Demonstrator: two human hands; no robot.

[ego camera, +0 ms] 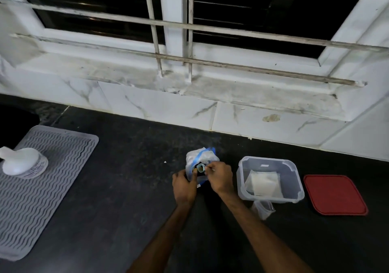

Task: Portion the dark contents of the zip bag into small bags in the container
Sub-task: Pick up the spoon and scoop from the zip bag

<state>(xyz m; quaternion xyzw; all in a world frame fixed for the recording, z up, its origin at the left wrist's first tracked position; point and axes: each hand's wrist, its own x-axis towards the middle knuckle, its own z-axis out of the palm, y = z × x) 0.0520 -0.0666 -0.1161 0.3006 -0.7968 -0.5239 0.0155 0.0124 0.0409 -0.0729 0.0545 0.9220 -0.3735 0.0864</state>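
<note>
**Both hands up at the mouth of the zip bag**

Watching this from my end. Both forearms come in from the bottom of the view and meet mid-bench. The left hand (184, 183) is knuckles-up, with its fingers curled round the near left side of the clear plastic zip bag with the blue zip strip (200, 157). Its thumb sits right by the opening, so that grip is clamped on the bag itself.

The right hand (220, 178) comes in from the other side with its wrist bent inward. Its fingertips pinch a small round teal scoop (201, 168). That grip is closed on the scoop, but the hand covers the handle end, so I can't tell how it's held.

The zip bag sits crumpled on the black stone bench (126, 188) between the two hands, its mouth facing the camera. The scoop's bowl is right at the opening. The dark contents (199, 173) show just below it, inside the bag. It's too small for me to tell whether the scoop is loaded.

Just beside the right hand is the clear square plastic container (291, 180), with a flat stack of small clear bags (264, 183) lying inside. One loose small clear bag (263, 208) lies on the bench against its near wall. The red square lid (335, 195) lies flat to the right of the container. Far left there's a grey ribbed mat (52, 178) with a white plastic bottle (21, 163) on it.
</note>
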